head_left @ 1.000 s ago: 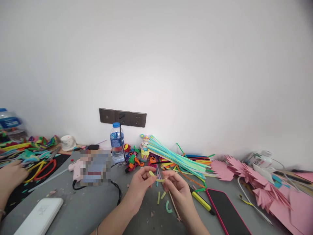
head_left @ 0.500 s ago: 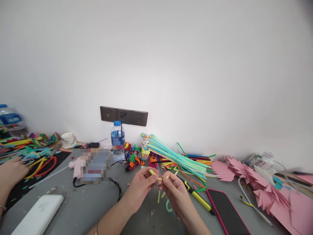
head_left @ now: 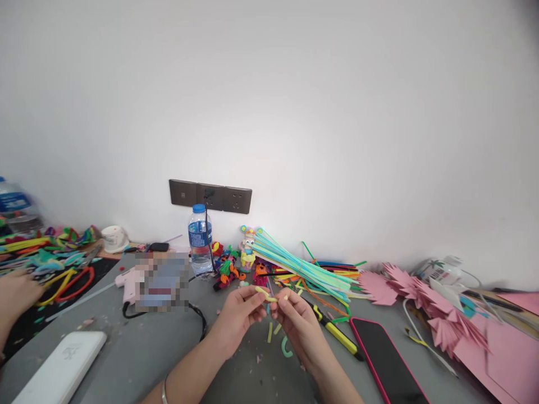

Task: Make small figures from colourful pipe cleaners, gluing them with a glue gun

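Note:
Near the middle of the grey table, my left hand [head_left: 241, 315] pinches one end of a short pale yellow pipe cleaner [head_left: 269, 297]. The fingertips of my right hand [head_left: 297, 321] close on its other end, just beside the left fingertips. The yellow piece is bent and partly covered by the fingers. Below the hands lie a small yellow piece [head_left: 270, 332] and a curled mint green piece [head_left: 286, 347]. A yellow and black utility knife [head_left: 342, 338] rests to the right of my right hand.
A water bottle [head_left: 200, 238], small figures [head_left: 248, 252] and a bundle of pipe cleaners [head_left: 301, 264] stand or lie along the wall. Right are a phone [head_left: 389, 359] and pink folded paper [head_left: 421, 297]. Left are a white power bank [head_left: 63, 367], a pink glue gun [head_left: 129, 286] and another person's hand [head_left: 19, 297].
The view has shifted slightly, so things appear a little further left. The yellow piece has tilted a little between my fingers, and both hands keep hold of it.

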Demonstrator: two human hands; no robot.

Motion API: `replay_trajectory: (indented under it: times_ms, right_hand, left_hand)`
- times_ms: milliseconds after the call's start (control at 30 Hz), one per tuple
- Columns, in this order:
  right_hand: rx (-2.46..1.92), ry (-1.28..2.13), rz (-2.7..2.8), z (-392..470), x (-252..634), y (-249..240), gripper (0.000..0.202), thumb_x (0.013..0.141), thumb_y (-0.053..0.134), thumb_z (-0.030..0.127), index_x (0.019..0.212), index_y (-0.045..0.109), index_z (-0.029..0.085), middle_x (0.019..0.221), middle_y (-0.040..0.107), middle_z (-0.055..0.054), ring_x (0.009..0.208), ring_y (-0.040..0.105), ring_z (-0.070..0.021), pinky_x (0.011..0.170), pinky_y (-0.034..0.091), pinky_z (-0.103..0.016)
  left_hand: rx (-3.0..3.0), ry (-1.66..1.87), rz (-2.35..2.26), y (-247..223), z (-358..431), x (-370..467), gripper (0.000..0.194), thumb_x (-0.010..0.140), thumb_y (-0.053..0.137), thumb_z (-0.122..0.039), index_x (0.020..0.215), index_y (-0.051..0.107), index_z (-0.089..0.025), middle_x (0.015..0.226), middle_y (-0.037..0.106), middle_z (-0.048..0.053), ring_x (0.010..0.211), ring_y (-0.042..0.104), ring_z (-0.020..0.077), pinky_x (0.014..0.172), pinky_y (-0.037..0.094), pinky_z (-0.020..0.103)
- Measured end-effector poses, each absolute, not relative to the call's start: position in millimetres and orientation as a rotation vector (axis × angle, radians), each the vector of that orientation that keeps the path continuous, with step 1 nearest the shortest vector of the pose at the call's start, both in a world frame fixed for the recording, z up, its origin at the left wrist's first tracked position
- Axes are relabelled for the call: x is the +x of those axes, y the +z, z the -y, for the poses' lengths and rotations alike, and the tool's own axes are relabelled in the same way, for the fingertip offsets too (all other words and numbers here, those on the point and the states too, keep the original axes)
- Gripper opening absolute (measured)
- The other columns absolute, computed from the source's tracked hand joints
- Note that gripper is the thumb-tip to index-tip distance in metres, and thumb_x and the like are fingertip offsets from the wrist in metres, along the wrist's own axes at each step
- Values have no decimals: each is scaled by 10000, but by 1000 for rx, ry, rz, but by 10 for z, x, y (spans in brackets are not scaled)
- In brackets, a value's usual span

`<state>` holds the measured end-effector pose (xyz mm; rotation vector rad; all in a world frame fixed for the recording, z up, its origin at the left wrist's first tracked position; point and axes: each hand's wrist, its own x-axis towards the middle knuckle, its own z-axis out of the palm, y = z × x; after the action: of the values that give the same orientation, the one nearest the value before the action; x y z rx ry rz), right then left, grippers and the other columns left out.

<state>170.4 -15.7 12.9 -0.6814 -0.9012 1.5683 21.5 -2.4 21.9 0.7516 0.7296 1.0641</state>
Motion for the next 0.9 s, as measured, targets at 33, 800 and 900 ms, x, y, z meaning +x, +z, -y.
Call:
replay_trajectory:
  times_ms: [33,800,900]
  right_hand:
    - [-686,1563,899,152,1700,129,259,720,795,390,758,647,181,677,641,1,621,530,-110,640,408,-222]
    - [-974,1056,1262,137,1805,213,284,746,728,464,751,665,187,631,577,-11,588,508,-160,555,397,-261]
    - [-974,979,1323,141,1821,189,246,773,708,439,818,706,197,728,629,-40,641,538,-176,589,425,-273]
  left_hand:
    - [750,1068,-732,215,21,215,338,621,841,-415,778,722,-140,633,616,1,539,507,63,523,368,181]
    - [954,968,-839,227,4,197,407,639,786,-518,594,688,-125,526,495,-18,480,299,61,483,196,232]
    - [1022,944,-897,269,8,192,437,614,782,-553,580,683,-128,520,506,-16,465,294,62,473,179,239]
